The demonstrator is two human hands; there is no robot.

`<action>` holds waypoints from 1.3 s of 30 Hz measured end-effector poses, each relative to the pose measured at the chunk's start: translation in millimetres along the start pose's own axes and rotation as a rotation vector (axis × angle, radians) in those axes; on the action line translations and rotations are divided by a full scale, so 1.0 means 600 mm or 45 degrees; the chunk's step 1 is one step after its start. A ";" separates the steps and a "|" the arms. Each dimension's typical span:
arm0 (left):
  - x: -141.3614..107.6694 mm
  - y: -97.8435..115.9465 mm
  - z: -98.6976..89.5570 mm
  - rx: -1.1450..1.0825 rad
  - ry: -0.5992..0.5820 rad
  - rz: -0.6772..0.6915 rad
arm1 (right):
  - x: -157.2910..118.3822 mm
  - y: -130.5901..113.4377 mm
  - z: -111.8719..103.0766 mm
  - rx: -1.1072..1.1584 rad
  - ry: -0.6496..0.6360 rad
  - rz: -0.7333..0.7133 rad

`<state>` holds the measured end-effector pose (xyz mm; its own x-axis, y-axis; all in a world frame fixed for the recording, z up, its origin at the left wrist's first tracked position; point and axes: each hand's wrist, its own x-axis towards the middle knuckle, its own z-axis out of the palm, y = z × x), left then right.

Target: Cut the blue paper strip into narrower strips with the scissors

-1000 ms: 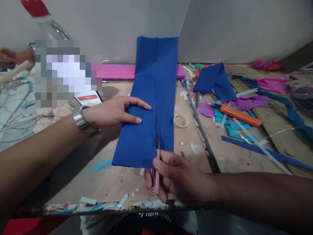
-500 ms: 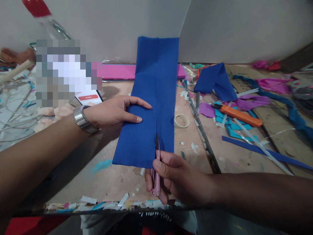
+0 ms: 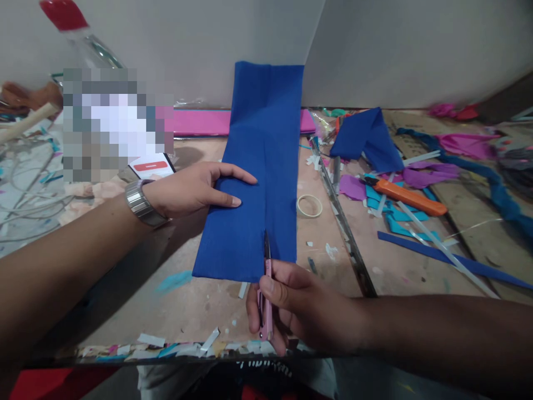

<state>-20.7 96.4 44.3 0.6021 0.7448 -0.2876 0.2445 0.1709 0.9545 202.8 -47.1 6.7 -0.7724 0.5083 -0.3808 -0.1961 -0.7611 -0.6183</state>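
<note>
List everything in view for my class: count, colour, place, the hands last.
Sheet: 1, blue, centre
Scissors: 1, pink-handled, near centre
Ring: 1, cream, right of sheet
Bar: 1, dark, right of ring
Folded piece: 1, blue, back right
Long strip: 1, blue, right
Utility knife: 1, orange, right
Scraps: many, mixed colours, right, front
Folded pack: 1, pink, behind sheet
Phone: 1, white-screened, left
Apparent bottle: 1, clear, red-topped, left
Stick: 1, tan, far left
Cables: several, pale, left
Table: 1, brown, beneath
Wall surfaces: 2, grey, back
Wristband: 1, silver, left wrist
Left hand: 1, bare, resting on sheet
Right hand: 1, bare, holding scissors
</note>
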 end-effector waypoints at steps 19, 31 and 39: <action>-0.003 0.008 0.008 -0.128 0.071 -0.074 | 0.002 0.013 -0.004 0.019 0.016 -0.100; -0.003 0.006 0.005 -0.059 0.022 -0.048 | 0.003 0.010 -0.002 0.087 0.008 -0.095; -0.002 0.005 0.005 -0.050 0.022 -0.036 | 0.000 0.007 -0.001 0.056 0.029 -0.057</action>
<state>-18.5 93.9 47.4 0.5824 0.7501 -0.3134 0.2311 0.2169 0.9484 202.3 -49.7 3.6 -0.7486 0.5507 -0.3692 -0.2566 -0.7541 -0.6045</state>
